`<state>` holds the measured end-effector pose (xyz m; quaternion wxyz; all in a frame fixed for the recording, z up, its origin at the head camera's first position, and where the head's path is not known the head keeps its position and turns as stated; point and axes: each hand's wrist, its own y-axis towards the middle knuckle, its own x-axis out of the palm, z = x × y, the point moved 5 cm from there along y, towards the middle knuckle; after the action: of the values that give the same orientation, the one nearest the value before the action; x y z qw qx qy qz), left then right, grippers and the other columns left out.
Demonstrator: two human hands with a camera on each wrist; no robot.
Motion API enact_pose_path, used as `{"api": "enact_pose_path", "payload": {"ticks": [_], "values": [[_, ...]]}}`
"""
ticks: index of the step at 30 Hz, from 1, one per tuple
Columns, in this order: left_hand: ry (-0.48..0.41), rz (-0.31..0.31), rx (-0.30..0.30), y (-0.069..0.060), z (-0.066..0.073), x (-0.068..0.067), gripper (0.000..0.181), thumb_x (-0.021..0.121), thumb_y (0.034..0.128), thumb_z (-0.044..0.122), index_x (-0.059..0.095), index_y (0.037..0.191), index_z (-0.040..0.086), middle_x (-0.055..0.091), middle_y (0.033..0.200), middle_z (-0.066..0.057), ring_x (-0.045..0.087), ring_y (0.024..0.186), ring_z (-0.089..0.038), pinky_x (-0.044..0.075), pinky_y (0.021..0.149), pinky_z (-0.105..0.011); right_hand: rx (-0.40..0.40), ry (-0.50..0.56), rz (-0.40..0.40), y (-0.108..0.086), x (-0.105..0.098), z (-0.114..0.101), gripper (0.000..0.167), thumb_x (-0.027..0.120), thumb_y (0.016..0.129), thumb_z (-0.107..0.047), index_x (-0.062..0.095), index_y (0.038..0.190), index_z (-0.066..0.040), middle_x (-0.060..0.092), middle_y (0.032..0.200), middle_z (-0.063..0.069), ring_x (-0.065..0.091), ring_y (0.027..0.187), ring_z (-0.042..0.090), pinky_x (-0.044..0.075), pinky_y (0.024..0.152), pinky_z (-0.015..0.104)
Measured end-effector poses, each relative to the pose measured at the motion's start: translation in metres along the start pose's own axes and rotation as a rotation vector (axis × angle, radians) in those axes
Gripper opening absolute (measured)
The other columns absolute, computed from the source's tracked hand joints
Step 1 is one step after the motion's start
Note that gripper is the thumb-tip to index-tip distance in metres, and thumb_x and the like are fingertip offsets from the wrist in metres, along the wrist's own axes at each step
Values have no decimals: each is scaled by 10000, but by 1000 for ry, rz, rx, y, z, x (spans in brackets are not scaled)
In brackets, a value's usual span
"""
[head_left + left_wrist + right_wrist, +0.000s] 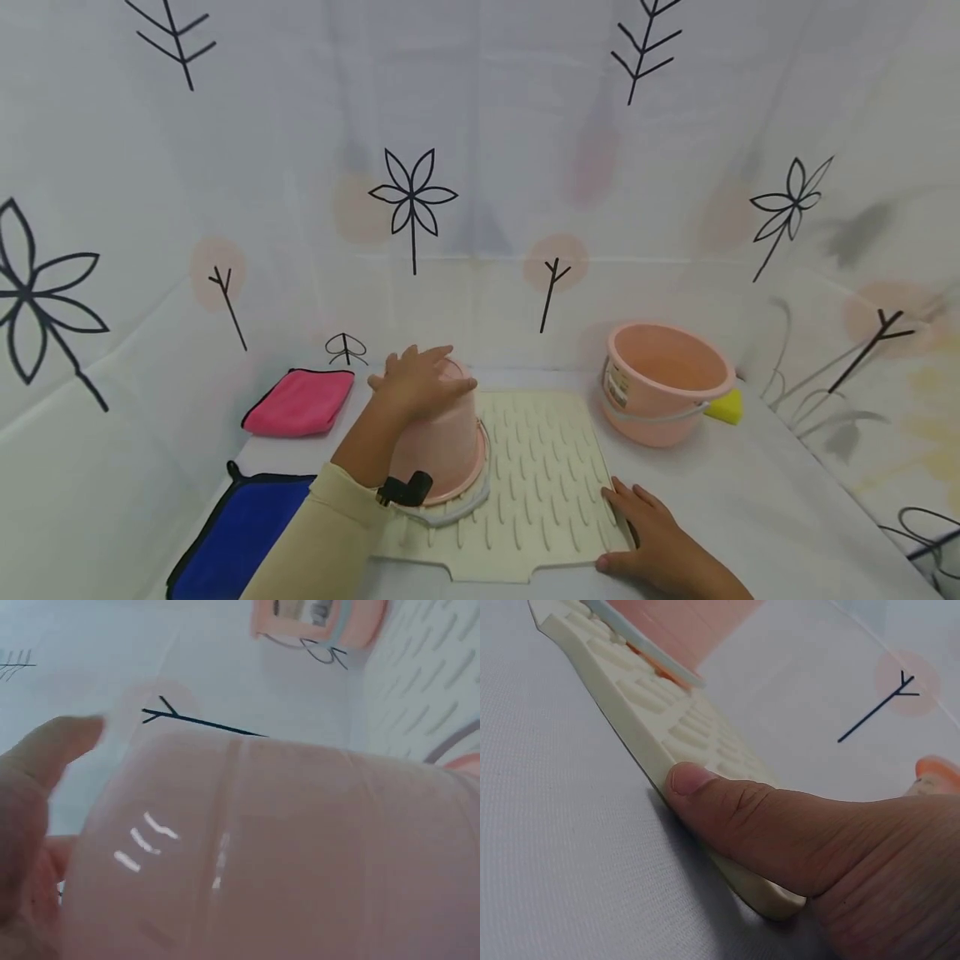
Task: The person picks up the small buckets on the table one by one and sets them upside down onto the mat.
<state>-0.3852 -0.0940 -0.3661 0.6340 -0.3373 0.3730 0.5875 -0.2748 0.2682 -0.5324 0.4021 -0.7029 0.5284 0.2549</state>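
Note:
An upside-down pink bucket (442,446) stands on the left part of a cream ridged drying board (555,492), its grey handle lying round the rim. My left hand (420,383) rests on the bucket's upturned base with fingers spread. In the left wrist view the bucket's smooth side (292,847) fills most of the picture, with the thumb off to the left. At the board's front right corner, my right hand (663,542) holds the edge. Its thumb (735,817) presses the front edge in the right wrist view, while the other fingers are hidden there.
A second pink bucket (652,421) stands upright at the back right, with a yellow sponge-like block (726,407) partly behind it. On the left lie a folded pink cloth (300,404) and a blue cloth (243,533) with black edging. A patterned white sheet hangs behind.

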Motion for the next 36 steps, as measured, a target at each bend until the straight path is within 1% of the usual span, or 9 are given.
{"api": "enact_pose_path", "payload": {"ticks": [4,6,12,16,20,25,29,33,36], "values": [[-322,138,2,-4,-16,-12,696,597,965,623,465,1572,308,350,1671,-120,312,1545,-402,269,1181,-730,8,9,-6,-2,-1,2,1166,884,654,-671,446,1597,-143,264,1717,181,108,1562,531,216,1120,817],[-428,214,10,-9,-26,-19,653,574,1006,567,480,1558,231,349,1665,-143,308,1554,-388,300,1196,-689,9,15,-11,-3,-2,2,1156,885,662,-662,445,1597,-145,259,1717,185,107,1562,532,213,1119,819],[-573,346,-32,-31,-56,-35,627,478,1071,501,415,1575,133,333,1647,-199,385,1503,-399,378,1172,-636,22,16,-9,-4,-3,5,1168,881,657,-676,438,1602,-152,252,1722,174,95,1566,531,207,1118,823],[-615,368,-39,-45,-72,-27,610,471,1084,446,379,1578,99,348,1644,-180,379,1506,-386,364,1192,-613,40,-5,-3,-2,-5,7,1197,869,637,-710,436,1604,-152,256,1719,180,95,1565,535,212,1118,821],[-563,326,-73,-58,-86,-7,638,493,1083,438,350,1587,76,363,1627,-208,382,1501,-428,358,1195,-622,26,-16,1,-2,-7,5,1187,865,652,-702,436,1602,-135,261,1716,190,101,1560,544,213,1122,816],[-468,194,-124,-75,-106,19,714,537,1058,454,294,1612,76,290,1652,-240,349,1499,-476,357,1172,-670,-38,4,8,-4,-5,1,1133,877,701,-636,433,1599,-108,264,1713,196,102,1560,544,195,1134,811],[-365,117,-150,-85,-123,31,761,551,1045,496,297,1609,52,294,1634,-275,393,1465,-498,392,1143,-671,-51,13,14,-3,0,-1,1140,881,694,-639,429,1602,-118,268,1717,176,106,1569,523,196,1144,803],[-344,57,-119,-89,-132,43,802,638,1017,459,305,1605,26,333,1599,-323,417,1441,-535,401,1131,-674,-37,3,22,-2,0,0,1142,880,682,-654,439,1599,-136,277,1720,149,120,1572,513,205,1148,796],[-332,3,-98,-91,-137,54,938,792,921,392,276,1616,31,327,1602,-336,369,1465,-552,370,1139,-700,-31,3,21,-3,-1,0,1137,884,679,-646,446,1595,-132,280,1718,150,124,1569,518,201,1148,796]]}}
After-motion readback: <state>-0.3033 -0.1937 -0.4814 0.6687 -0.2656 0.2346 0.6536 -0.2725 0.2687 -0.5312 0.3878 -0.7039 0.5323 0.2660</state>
